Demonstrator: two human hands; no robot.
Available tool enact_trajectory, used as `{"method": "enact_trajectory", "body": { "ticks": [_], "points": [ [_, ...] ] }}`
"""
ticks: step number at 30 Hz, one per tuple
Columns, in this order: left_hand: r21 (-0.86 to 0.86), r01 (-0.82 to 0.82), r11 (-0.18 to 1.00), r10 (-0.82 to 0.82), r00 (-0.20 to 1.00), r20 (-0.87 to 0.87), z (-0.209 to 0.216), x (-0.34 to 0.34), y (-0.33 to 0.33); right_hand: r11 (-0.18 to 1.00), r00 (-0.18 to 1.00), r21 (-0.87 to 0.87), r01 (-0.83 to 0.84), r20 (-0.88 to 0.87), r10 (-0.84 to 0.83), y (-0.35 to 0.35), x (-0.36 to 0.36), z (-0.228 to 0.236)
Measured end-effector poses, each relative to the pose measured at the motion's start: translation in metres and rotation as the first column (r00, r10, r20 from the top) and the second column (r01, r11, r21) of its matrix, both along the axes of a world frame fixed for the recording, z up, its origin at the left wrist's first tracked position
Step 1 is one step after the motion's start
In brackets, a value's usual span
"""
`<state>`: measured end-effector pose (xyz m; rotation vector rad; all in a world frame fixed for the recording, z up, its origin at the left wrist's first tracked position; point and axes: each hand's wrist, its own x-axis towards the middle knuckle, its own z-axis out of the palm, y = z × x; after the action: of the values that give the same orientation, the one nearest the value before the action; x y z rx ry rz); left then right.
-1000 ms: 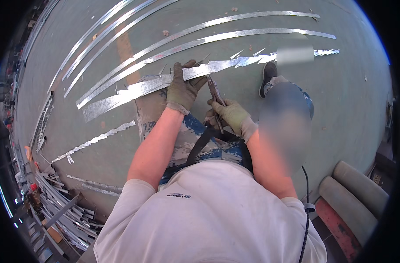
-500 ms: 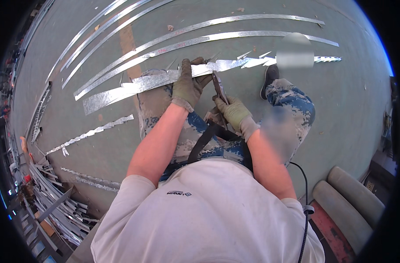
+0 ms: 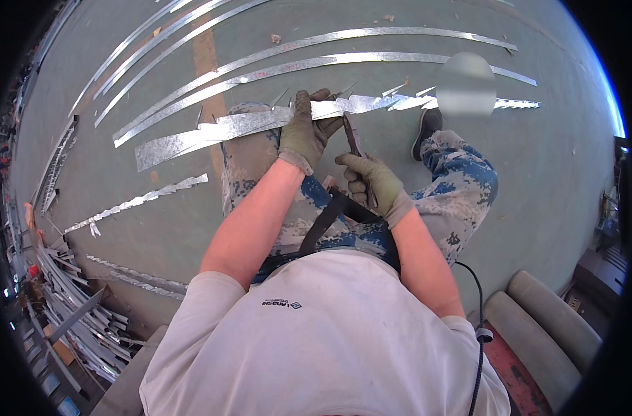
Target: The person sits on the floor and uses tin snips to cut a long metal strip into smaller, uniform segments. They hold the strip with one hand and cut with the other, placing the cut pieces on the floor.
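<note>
A long, notched strip of shiny sheet metal [image 3: 250, 125] runs crosswise in front of me, over my bent left knee. My left hand [image 3: 302, 135], in an olive work glove, is closed around the strip near its middle. Thin pointed tabs stick up along its far edge. In my gloved right hand [image 3: 378, 184] is a pair of dark hand snips [image 3: 352, 135]. Their jaws reach up to the strip's near edge, just right of my left fingers. Whether the blades bite into the metal cannot be made out.
Long flat metal strips [image 3: 330, 64] lie on the green floor beyond. To the left are a shorter notched strip [image 3: 139, 200], twisted strips [image 3: 139, 279] and a heap of metal scrap [image 3: 87, 312]. Grey rolls [image 3: 538, 333] lie at the lower right, beside a black cable [image 3: 479, 360].
The strip's left end has risen slightly in view, and the snips have shifted slightly right. My right fingers look a little looser around the handles. My left hand keeps its grip.
</note>
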<state>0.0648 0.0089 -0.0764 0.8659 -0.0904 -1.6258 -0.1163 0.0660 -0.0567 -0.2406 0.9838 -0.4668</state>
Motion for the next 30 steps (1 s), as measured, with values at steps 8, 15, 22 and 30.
{"method": "enact_trajectory", "body": {
  "ticks": [8, 15, 22, 30],
  "points": [
    [0.041, -0.016, 0.999, 0.016, 1.000, 0.004, -0.005, -0.002, 0.000, 0.996, 0.993, -0.076, 0.050, -0.105, -0.058, 0.006, 0.013, -0.003],
    [-0.019, -0.018, 1.000, 0.017, 0.998, -0.058, -0.009, -0.001, 0.002, 0.996, 0.989, -0.092, 0.006, -0.150, -0.020, 0.005, 0.014, 0.003],
    [0.037, 0.002, 0.999, -0.001, 0.999, -0.032, -0.016, 0.001, -0.002, 0.996, 0.971, -0.084, 0.012, -0.236, -0.031, 0.003, 0.019, 0.000],
    [0.036, -0.012, 0.999, 0.012, 1.000, -0.005, -0.020, 0.001, -0.003, 0.993, 0.877, -0.082, -0.084, -0.479, 0.035, -0.001, 0.031, -0.011]
  ]
}}
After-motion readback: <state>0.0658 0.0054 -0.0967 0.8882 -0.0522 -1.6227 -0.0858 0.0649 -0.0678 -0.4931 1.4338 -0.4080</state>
